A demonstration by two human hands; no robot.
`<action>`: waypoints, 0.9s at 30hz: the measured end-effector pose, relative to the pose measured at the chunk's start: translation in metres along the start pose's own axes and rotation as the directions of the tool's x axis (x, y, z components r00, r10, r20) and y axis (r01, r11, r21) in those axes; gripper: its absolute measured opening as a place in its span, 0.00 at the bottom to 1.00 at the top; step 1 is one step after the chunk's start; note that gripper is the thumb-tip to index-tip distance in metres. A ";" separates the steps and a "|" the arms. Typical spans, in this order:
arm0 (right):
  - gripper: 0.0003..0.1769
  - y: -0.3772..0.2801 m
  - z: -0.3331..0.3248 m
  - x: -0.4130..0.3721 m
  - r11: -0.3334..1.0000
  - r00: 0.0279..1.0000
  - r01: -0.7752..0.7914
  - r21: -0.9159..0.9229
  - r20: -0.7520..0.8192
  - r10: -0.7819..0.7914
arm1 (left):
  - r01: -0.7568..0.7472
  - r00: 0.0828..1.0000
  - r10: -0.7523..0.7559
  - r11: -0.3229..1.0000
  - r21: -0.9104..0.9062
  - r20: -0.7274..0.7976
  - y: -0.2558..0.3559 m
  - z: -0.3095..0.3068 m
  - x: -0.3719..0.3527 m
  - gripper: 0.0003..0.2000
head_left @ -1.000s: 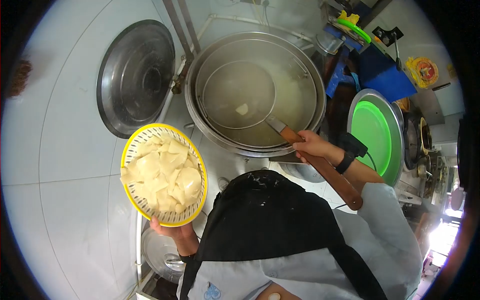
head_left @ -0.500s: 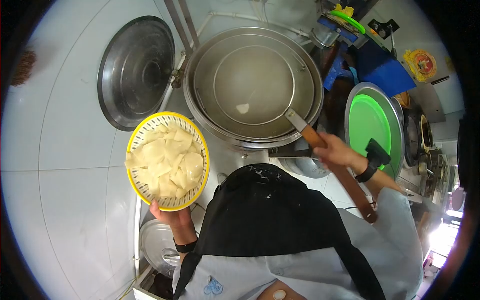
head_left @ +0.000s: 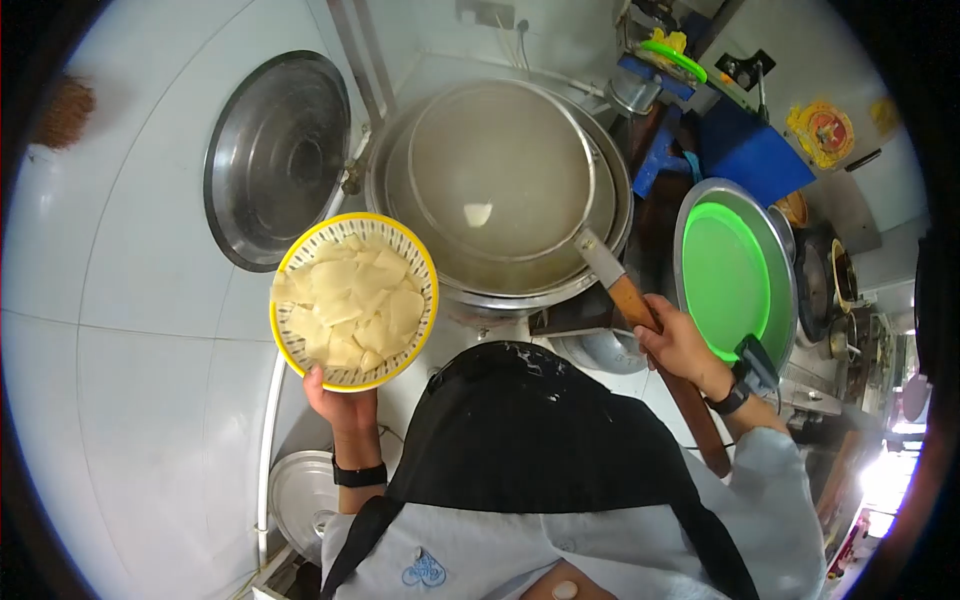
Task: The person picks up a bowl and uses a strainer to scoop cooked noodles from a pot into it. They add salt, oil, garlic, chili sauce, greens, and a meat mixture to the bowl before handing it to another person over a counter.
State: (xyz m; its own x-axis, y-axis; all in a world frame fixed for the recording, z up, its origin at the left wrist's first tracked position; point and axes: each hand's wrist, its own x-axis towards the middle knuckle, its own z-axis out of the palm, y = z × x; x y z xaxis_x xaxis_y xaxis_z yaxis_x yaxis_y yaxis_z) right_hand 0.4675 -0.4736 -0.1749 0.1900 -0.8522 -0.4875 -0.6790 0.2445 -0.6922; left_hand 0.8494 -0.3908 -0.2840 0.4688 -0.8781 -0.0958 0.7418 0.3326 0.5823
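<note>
My left hand [head_left: 343, 401] grips the lower rim of a yellow-rimmed plastic basket [head_left: 430, 268], its thumb over the edge. Wide, flat, pale noodle pieces [head_left: 345, 300] are heaped in the basket. My right hand [head_left: 683, 345] is closed around the wooden handle [head_left: 630, 302] of a large round strainer [head_left: 500, 150]. The strainer's head lies over the big metal pot [head_left: 465, 298], and one pale noodle piece [head_left: 478, 214] shows within its ring. The basket is just left of the pot, overlapping its near-left edge in view.
A dark metal lid [head_left: 280, 160] leans against the tiled wall at left. To the right stands a metal basin [head_left: 690, 235] with a green basin [head_left: 727, 280] inside. Beyond it are a blue box [head_left: 750, 145] and several pans. Another metal lid [head_left: 303, 500] lies low at left.
My left hand has brought the basket rightward and slightly up, closer to the pot. The strainer head now appears raised and shifted a little to the far left of the pot. The view has shifted slightly.
</note>
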 end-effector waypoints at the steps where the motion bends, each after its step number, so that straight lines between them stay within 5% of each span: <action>1: 0.22 0.002 0.000 -0.004 0.936 0.951 0.206 -0.285 -0.165 -0.260 | 0.026 1.000 -0.026 1.000 -0.014 0.001 0.003 0.001 0.004 0.35; 2: 0.23 -0.001 0.000 -0.006 0.749 0.807 0.334 -0.572 -0.237 -0.541 | 0.042 0.999 -0.041 0.999 -0.030 0.007 0.004 0.002 0.010 0.33; 4: 0.24 -0.025 -0.008 -0.025 0.762 0.830 0.265 -0.591 -0.263 -0.493 | 0.022 0.999 -0.020 0.997 -0.068 0.030 -0.003 0.003 0.021 0.33; 6: 0.24 -0.041 -0.012 -0.037 0.649 0.707 0.292 -0.703 -0.298 -0.641 | 0.113 0.991 -0.104 0.988 -0.108 0.085 -0.011 0.013 0.036 0.32; 13: 0.27 -0.075 -0.013 -0.060 0.562 0.592 0.320 -0.763 -0.302 -0.747 | 0.261 0.948 -0.207 0.940 -0.219 0.241 -0.039 0.063 0.072 0.30; 20: 0.26 -0.058 -0.017 -0.046 0.774 0.687 0.158 -0.613 -0.495 -0.532 | 0.324 0.928 -0.260 0.916 -0.236 0.265 -0.036 0.058 0.076 0.30; 22: 0.27 -0.063 -0.035 -0.016 0.872 0.757 -0.033 -0.488 -0.582 -0.297 | 0.305 0.936 -0.246 0.923 -0.232 0.251 -0.035 0.055 0.076 0.29; 26: 0.29 -0.049 -0.070 0.046 0.406 0.504 0.286 -0.868 -0.224 -0.834 | 0.252 0.963 -0.227 0.950 -0.184 0.143 -0.020 0.037 0.057 0.29; 27: 0.27 -0.037 -0.075 0.072 0.451 0.646 0.137 -0.882 -0.266 -0.716 | 0.231 0.970 -0.213 0.958 -0.169 0.116 -0.013 0.033 0.050 0.29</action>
State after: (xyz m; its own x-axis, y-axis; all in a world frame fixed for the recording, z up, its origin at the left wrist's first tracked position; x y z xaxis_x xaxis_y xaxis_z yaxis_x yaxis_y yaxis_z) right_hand 0.4531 -0.5785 -0.1441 0.4204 -0.8482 0.3221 -0.9056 -0.4144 0.0908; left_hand 0.8477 -0.4502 -0.2697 0.2408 -0.9627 -0.1234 0.9002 0.1740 0.3991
